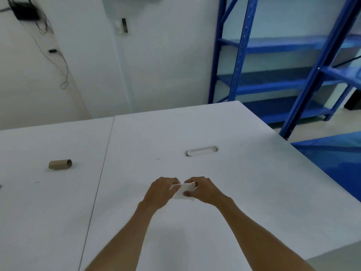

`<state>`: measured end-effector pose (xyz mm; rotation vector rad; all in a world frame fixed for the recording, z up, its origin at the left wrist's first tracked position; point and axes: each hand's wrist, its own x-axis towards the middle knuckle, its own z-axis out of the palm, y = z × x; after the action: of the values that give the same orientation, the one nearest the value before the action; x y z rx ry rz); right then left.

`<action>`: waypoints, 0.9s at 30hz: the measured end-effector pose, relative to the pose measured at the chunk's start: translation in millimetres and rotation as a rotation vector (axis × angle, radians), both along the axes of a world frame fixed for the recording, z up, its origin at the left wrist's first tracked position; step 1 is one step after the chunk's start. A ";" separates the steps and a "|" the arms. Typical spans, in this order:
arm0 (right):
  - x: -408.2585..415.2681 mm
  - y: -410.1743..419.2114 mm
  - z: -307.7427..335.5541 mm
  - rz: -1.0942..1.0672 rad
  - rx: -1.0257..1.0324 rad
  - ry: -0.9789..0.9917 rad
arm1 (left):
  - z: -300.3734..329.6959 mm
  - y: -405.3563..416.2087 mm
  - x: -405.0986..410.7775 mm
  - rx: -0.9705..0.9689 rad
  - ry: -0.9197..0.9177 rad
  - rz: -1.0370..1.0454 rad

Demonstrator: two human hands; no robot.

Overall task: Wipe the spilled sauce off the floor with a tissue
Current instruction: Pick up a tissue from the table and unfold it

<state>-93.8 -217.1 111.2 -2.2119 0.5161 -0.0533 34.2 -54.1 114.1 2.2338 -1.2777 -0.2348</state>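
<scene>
A small folded white tissue [183, 190] is held between both hands just above the white table [244, 188], near its middle. My left hand [161, 192] pinches the tissue's left edge with curled fingers. My right hand [204, 189] grips its right side, thumb under and fingers over the top. Part of the tissue is hidden by my fingers. No spilled sauce shows anywhere in view.
An empty cardboard roll core [60, 164] lies on the table at the left. An oval cable slot [202, 151] is set in the tabletop beyond my hands. Blue metal shelving [273, 75] stands at the back right, with floor [304, 128] beside it.
</scene>
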 end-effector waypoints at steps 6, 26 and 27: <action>-8.8 -22.2 60.2 -0.132 -0.008 -0.137 | 60.2 -33.5 -0.2 -0.116 0.148 -0.029; -196.2 -11.4 111.4 -0.741 -0.084 -0.183 | 100.9 -125.6 -130.3 -0.060 0.725 -0.558; -206.2 -7.9 111.6 -0.755 -0.069 -0.187 | 102.1 -126.7 -140.1 -0.059 0.719 -0.574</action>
<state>-300.0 -225.1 222.8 -1.9313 1.2211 -0.6725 -105.9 -180.8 216.2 1.4464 -1.4164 -1.0804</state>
